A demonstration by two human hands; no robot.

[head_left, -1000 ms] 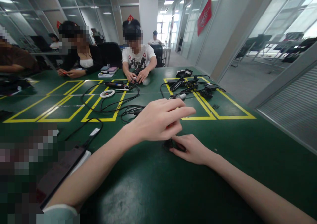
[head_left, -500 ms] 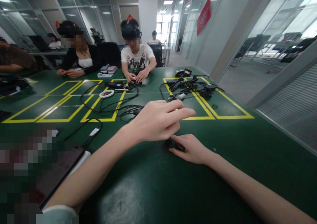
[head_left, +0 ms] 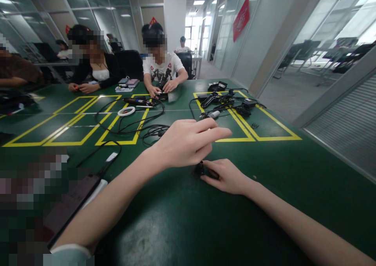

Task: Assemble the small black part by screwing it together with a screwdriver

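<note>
A small black part (head_left: 199,169) stands on the green table (head_left: 164,234) in front of me. My right hand (head_left: 225,176) pinches it from the right between thumb and fingers. Directly above the part is my left hand (head_left: 189,144), its back towards me. The fingers of that hand are curled, the forefinger reaching out to the right. Its thumb and whatever it may hold are hidden behind the hand. The upper side of the black part is partly covered by the left hand.
Black cables (head_left: 132,129) and a white ring (head_left: 126,111) lie beyond my left hand. More black gear (head_left: 226,101) is heaped at the far right, near a small coil (head_left: 255,125). A dark flat device (head_left: 70,203) lies by my left forearm. Co-workers (head_left: 163,68) sit across the table.
My hands and the black part keep almost the same place. Across the table, the co-worker in the white shirt has moved their hands slightly.
</note>
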